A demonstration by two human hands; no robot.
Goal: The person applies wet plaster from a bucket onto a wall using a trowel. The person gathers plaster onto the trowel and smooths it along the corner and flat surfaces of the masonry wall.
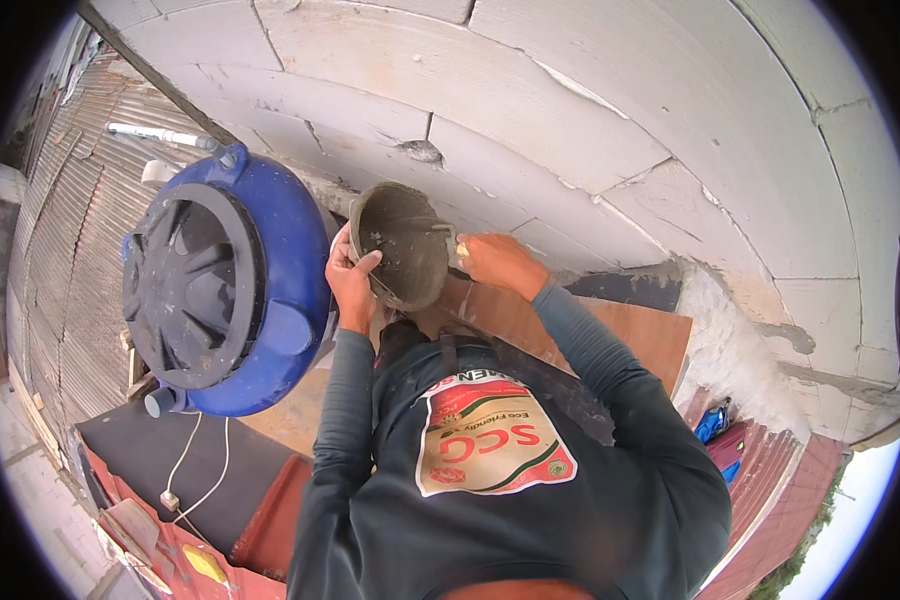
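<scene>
My left hand point(352, 278) grips the rim of a grey, mortar-smeared bucket point(410, 285), its thumb over the edge. The bucket is tilted with its mouth toward me, and wet-looking grey mortar coats its inside. At the bucket's right side, my right hand point(502, 263) is closed around the pale handle of what looks like a trowel point(460, 247). A thin metal shank runs from the handle toward the bucket's mouth. The blade is hard to tell from the grey mortar.
A large blue water tank point(295, 270) with a black lid stands close on my left. The pale block wall point(590, 120) rises ahead. A brown board point(610, 335) lies below my right arm. Corrugated roofing point(75, 220) spreads far left; a white cable point(225, 465) hangs below the tank.
</scene>
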